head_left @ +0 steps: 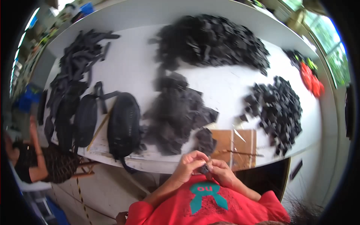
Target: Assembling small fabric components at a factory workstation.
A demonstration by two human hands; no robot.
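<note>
My left hand (pixel 189 165) and my right hand (pixel 222 171) meet close in front of my red shirt, at the table's near edge. Between them is a small dark piece of fabric (pixel 204 169), pinched by the fingertips of both. Just beyond my hands lies a small dark scrap bundle (pixel 205 140), beside a larger loose pile of black fabric pieces (pixel 172 116). To the right of these, a brown board (pixel 246 139) rests at the table edge with a thin dark stick-like tool (pixel 243 153) across it.
A long heap of black pieces (pixel 213 43) lines the back of the white table (pixel 225 82). Small black pieces (pixel 279 112) are piled at right, near a red bag (pixel 310 80). Black backpacks (pixel 124 123) and straps (pixel 80 56) lie left, where another person (pixel 35 161) sits.
</note>
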